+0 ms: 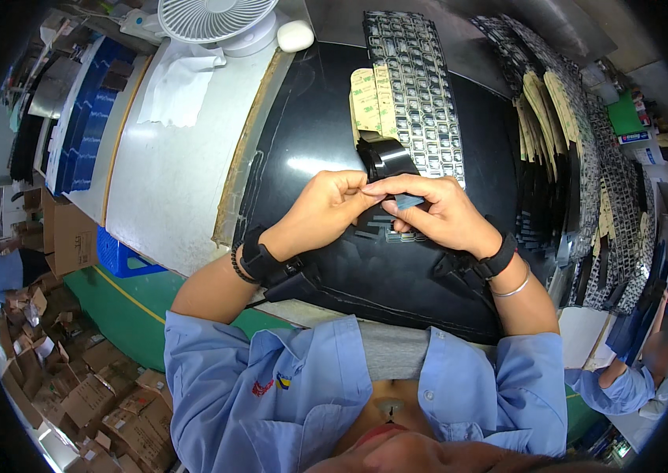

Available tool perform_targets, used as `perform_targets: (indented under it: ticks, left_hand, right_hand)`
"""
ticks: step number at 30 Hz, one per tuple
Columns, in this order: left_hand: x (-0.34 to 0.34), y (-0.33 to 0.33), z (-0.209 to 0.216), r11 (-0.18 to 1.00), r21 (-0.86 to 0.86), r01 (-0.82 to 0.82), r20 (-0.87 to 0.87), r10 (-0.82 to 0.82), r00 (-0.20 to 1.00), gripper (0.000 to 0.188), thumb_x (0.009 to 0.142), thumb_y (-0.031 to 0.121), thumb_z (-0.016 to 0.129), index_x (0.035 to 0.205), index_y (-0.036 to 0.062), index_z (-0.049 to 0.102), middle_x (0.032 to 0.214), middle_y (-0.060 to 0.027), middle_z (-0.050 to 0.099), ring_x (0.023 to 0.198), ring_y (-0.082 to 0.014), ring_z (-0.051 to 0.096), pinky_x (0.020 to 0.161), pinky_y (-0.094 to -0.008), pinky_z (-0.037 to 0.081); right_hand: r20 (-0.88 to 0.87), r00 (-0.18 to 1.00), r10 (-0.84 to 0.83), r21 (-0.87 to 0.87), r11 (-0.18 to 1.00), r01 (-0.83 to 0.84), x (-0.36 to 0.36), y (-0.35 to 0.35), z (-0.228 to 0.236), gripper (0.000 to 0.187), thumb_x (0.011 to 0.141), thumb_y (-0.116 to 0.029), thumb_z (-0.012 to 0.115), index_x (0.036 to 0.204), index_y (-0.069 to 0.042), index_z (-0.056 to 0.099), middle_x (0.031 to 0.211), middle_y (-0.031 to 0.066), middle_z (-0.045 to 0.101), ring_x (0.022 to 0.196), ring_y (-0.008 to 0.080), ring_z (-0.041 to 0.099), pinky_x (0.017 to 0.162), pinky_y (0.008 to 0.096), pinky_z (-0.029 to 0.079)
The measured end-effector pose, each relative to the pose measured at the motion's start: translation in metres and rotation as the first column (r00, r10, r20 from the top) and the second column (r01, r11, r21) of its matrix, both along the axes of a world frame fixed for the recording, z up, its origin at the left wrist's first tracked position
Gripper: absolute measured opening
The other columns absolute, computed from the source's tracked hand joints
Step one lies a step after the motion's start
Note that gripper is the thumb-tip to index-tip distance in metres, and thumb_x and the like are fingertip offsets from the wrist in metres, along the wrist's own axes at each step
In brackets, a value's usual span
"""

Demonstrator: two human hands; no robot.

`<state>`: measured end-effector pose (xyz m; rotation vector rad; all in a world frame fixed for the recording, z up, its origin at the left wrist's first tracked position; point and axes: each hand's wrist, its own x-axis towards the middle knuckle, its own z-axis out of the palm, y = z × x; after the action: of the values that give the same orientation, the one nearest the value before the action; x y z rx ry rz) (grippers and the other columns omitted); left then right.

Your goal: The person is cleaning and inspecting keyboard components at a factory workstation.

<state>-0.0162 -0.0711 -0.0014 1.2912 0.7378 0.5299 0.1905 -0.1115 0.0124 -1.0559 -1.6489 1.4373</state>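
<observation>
- Right at the centre, the left hand [338, 203] has thumb and forefinger drawn together in a pinch; what sits between those tips is hidden, so I can't tell.
- Meeting it fingertip to fingertip, the right hand [440, 209] curls in, thumb and forefinger closed on a small grey-blue flat piece [408, 202], partly covered by the fingers.
- Just above the knuckles, a glossy black flexible strip [389, 158] bends over; its lower end vanishes behind the hands.
- Beyond it, a long black-and-silver keyboard panel [421, 94] with a grid of key cells lies lengthwise, its near part blocked by the right hand.
- Along its left side, cream backing paper with green print [365, 102], too small to read.
- Under it all, a black work surface [302, 118], with small dark strips [369, 229] by the fingers, hard to make out.
- Over to the right, stacked keyboard panels [602, 181] overlap, too tangled to count.
- Top left, a white round fan [220, 17], cut off by the upper edge.
- Far right, a seated co-worker in blue, hands unclear.
</observation>
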Motion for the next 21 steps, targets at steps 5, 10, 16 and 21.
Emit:
perform_targets:
  ticks: [5,10,16,21]
  left_hand:
    - [-0.004,0.003,0.003,0.998,0.022,0.063,-0.182,-0.058,0.982,0.023,0.099,0.019,0.055,0.103,0.0012,0.069,0.081,0.0035,0.066,0.065,-0.0011,0.049,0.058,-0.0189,0.042]
    - [-0.003,0.003,0.006,0.998,0.035,0.045,-0.156,-0.039,0.987,0.023,0.099,0.021,0.055,0.099,0.0019,0.070,0.079,0.0047,0.066,0.062,-0.0006,0.046,0.055,-0.0188,0.040]
    - [-0.012,0.014,0.006,0.953,-0.251,0.168,0.102,-0.147,0.984,0.027,0.095,0.010,0.056,0.120,-0.0009,0.057,0.110,-0.0081,0.065,0.099,-0.0110,0.062,0.080,-0.0237,0.050]
    - [-0.005,0.038,0.026,0.829,-0.549,0.108,0.229,0.024,0.973,0.035,0.100,0.025,0.050,0.120,-0.0037,0.054,0.113,-0.0119,0.065,0.104,-0.0175,0.063,0.086,-0.0322,0.053]
  right_hand:
    - [0.002,1.000,-0.013,0.017,1.000,0.013,0.000,0.000,-0.001,0.031,0.088,0.002,0.060,0.118,-0.006,0.066,0.105,0.0073,0.072,0.069,0.0110,0.068,0.063,0.0242,0.056]
    - [0.007,1.000,-0.021,0.010,1.000,0.021,-0.001,0.000,-0.001,0.030,0.088,0.001,0.060,0.117,-0.006,0.066,0.103,0.0073,0.072,0.070,0.0108,0.068,0.063,0.0245,0.055]
    - [0.063,0.998,0.028,0.109,0.993,-0.035,0.003,-0.001,-0.004,0.038,0.084,-0.005,0.069,0.122,-0.010,0.066,0.090,0.0043,0.072,0.062,0.0069,0.062,0.060,0.0223,0.052]
    - [0.132,0.944,0.303,0.130,0.939,-0.320,0.005,0.003,0.011,0.057,0.076,-0.005,0.078,0.131,-0.008,0.060,0.077,0.0013,0.065,0.066,0.0053,0.055,0.063,0.0213,0.046]
